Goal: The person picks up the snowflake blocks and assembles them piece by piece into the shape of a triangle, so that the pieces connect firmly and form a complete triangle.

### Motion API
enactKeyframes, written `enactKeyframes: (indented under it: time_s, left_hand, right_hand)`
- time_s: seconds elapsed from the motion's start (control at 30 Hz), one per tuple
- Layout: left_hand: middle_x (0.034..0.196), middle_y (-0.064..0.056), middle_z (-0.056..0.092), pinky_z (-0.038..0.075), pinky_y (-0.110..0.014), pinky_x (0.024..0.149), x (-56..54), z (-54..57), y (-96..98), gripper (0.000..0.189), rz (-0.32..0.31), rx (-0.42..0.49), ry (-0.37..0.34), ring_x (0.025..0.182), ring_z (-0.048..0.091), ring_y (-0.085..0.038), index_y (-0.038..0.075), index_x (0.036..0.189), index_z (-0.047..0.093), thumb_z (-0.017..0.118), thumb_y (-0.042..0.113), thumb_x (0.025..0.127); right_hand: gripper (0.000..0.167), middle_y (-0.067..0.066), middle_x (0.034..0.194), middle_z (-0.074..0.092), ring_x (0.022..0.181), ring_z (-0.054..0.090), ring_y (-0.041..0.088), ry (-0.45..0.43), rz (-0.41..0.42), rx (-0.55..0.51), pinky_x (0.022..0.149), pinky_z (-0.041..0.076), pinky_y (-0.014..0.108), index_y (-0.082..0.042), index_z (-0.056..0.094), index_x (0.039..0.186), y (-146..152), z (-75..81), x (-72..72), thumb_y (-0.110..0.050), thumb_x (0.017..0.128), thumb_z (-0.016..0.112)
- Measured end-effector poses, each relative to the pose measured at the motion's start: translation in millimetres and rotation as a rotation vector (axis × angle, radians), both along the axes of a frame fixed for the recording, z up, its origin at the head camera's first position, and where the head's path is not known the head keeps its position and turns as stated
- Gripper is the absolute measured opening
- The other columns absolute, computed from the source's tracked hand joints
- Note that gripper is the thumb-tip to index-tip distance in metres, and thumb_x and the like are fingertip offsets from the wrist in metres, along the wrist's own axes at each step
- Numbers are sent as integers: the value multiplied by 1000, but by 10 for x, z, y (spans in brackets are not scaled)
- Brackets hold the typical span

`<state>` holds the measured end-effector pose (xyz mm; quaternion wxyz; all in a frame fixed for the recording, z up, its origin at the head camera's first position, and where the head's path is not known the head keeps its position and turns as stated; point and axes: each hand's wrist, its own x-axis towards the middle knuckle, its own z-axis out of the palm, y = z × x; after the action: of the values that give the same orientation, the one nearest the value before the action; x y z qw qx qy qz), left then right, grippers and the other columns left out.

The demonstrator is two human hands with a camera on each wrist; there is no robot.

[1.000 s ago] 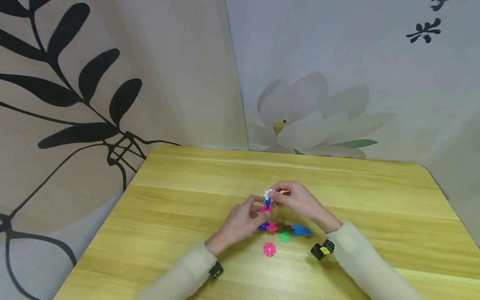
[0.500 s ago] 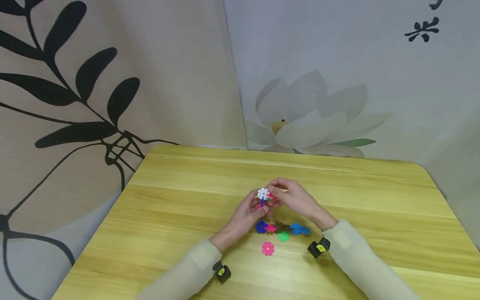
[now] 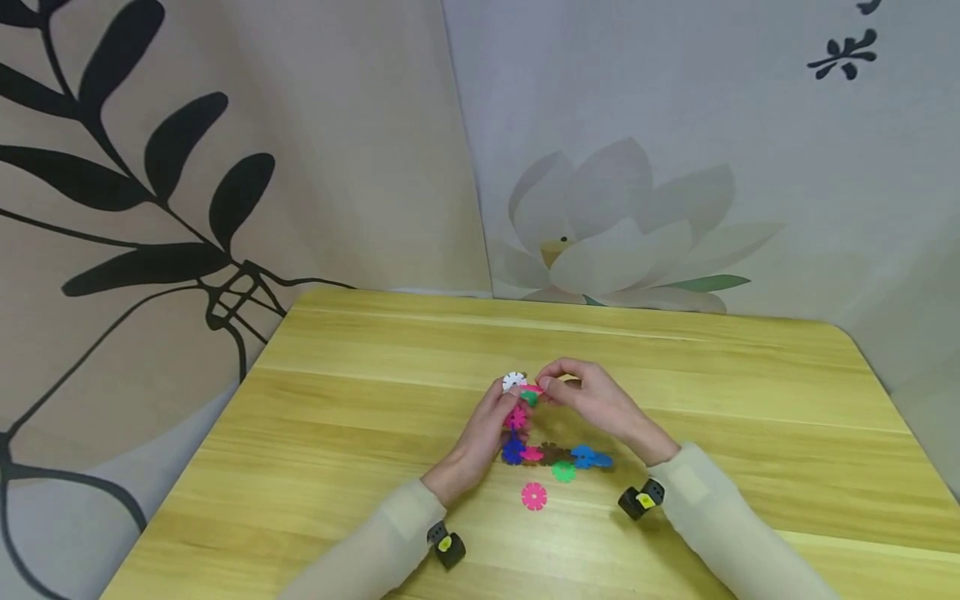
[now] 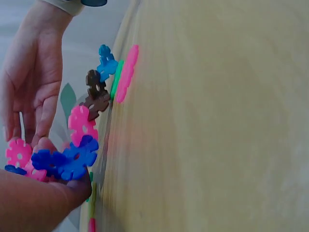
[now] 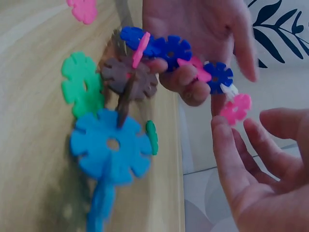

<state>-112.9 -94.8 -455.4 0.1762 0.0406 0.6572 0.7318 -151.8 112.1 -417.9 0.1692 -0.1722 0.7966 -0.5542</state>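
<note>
A chain of notched snowflake building discs runs through my left hand (image 3: 474, 435), whose curled fingers grip it near the dark blue discs (image 5: 172, 52). From the light blue discs (image 5: 111, 145) the chain passes through brown discs (image 5: 129, 79) and pink ones. Towards its other end come another dark blue disc (image 5: 218, 77), a white disc (image 3: 514, 382) and an end pink disc (image 5: 236, 109). My right hand (image 3: 600, 402) is at that end, a fingertip right at the pink disc's edge and the thumb apart from it. Its fingers look loose in the left wrist view.
A loose pink disc (image 3: 534, 497) lies on the wooden table (image 3: 360, 358) nearer the body. One green disc (image 3: 564, 472) sits beside the chain, and another green disc (image 5: 152, 137) lies farther off. Printed wall panels (image 3: 375, 150) stand behind the table.
My left hand and the white disc have shifted left and the chain has turned. The pink disc at the white one's side shows more plainly, and my right fingers have drawn slightly away rightward.
</note>
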Motion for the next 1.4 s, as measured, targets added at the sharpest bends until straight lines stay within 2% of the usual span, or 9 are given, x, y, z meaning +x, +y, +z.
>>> enactKeyframes:
  time_s: [0.17,0.33,0.53,0.73,0.8,0.9,1.1,1.23,1.4]
  left_hand:
    - [103,-9,57,48,-30,75,-5,-20,-77,48,49,9,5,84,54,-20,5,143,43,37,42,113]
    - [99,-6,58,46,-28,73,-9,-20,-148,44,104,35,-9,81,53,-18,4,137,45,40,39,112]
    - [98,-4,58,45,-28,74,-7,-19,-200,51,119,36,-29,82,54,-17,6,143,46,42,44,111]
    - [97,-4,59,45,-28,74,13,-20,-206,44,139,29,-31,83,54,-18,10,132,52,45,47,110]
    - [96,-3,59,45,-28,74,19,-23,-204,45,140,23,-31,82,53,-18,9,134,52,45,46,110]
    - [96,-1,59,45,-28,74,27,-29,-198,47,141,15,-30,82,53,-18,8,138,50,43,46,110]
    - [95,-2,59,45,-26,71,23,-18,-144,44,146,43,-21,80,53,-18,7,135,51,46,43,110]
    - [96,-4,60,47,-26,70,36,-13,-110,40,152,67,-12,80,54,-18,8,132,53,49,40,109]
    - [114,-15,65,49,-29,76,45,-1,-63,49,148,29,-6,88,60,-18,4,139,51,52,43,108]
  right_hand:
    - [39,22,120,70,106,71,38,22,-22,25,99,54,51,5,63,126,38,6,-10,-30,109,56]
    - [32,21,120,70,105,69,35,94,5,96,93,56,51,3,67,123,51,-14,-71,-23,108,57]
    - [24,9,119,72,109,67,25,241,107,304,94,56,46,-5,72,124,6,-70,-272,-14,104,63]
    - [28,8,123,69,111,63,25,242,272,413,96,54,47,-6,72,127,-127,-101,-444,-11,99,69]
    - [29,8,120,68,107,62,23,245,317,441,94,55,44,-5,73,126,-175,-118,-472,-10,98,72]
    - [29,6,115,67,101,60,20,272,341,492,90,55,39,-6,74,123,-234,-150,-480,-10,94,76]
    - [19,2,100,64,89,56,16,312,318,549,82,53,34,-6,71,108,-220,-172,-454,-8,91,80]
    - [15,-2,90,66,83,59,13,274,263,489,78,53,33,-9,65,102,-123,-181,-400,-8,93,77]
    - [12,2,94,69,83,67,17,178,157,358,75,57,34,-8,65,106,55,-122,-304,-7,96,73]
